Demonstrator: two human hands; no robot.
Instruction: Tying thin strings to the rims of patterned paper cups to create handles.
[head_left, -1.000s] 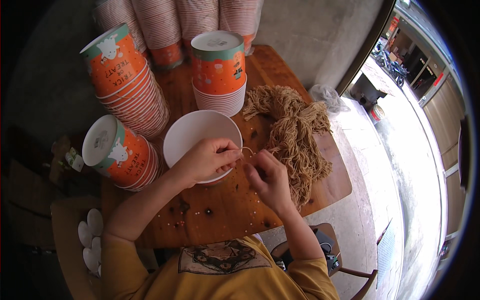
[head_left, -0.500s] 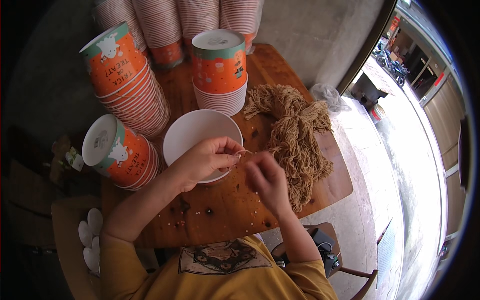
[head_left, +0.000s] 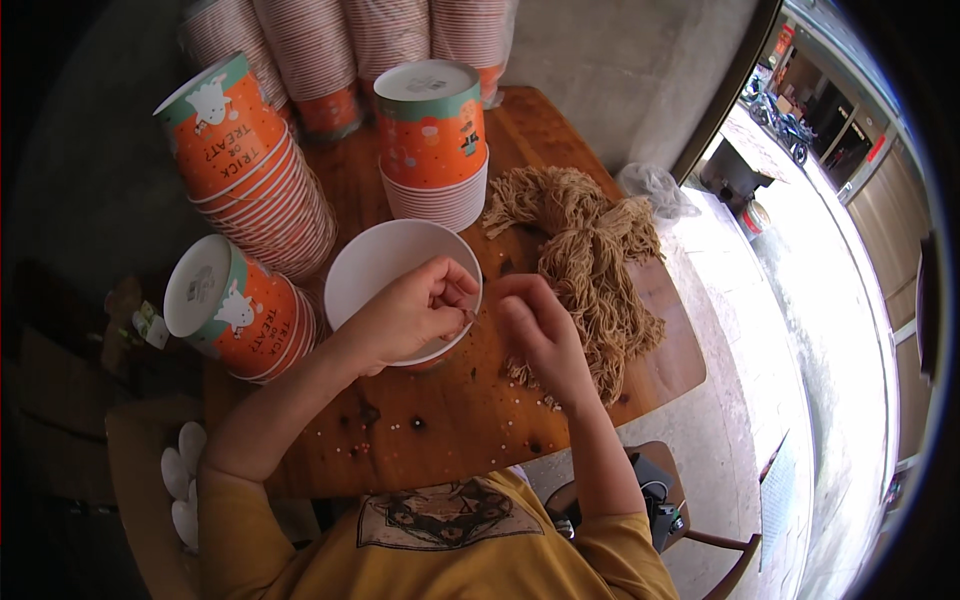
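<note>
working a thin strand appears to be the step in hand, beside the right rim of the upright white tub [head_left: 365,262] on the wooden worktop [head_left: 460,415]. the left hand [head_left: 412,308] is over the tub's near right side, its grip narrow, thumb and fingers drawn together on what looks like a thin pale strand [head_left: 472,317]. the right hand [head_left: 545,335] is near but apart, its fingers curled; whether they hold anything cannot be told. the tan cord bundle [head_left: 600,255] lies on the worktop, partly hidden by the right hand. the next move seems to call for a steady left pinch and a careful right-hand hold near the strand's end.
</note>
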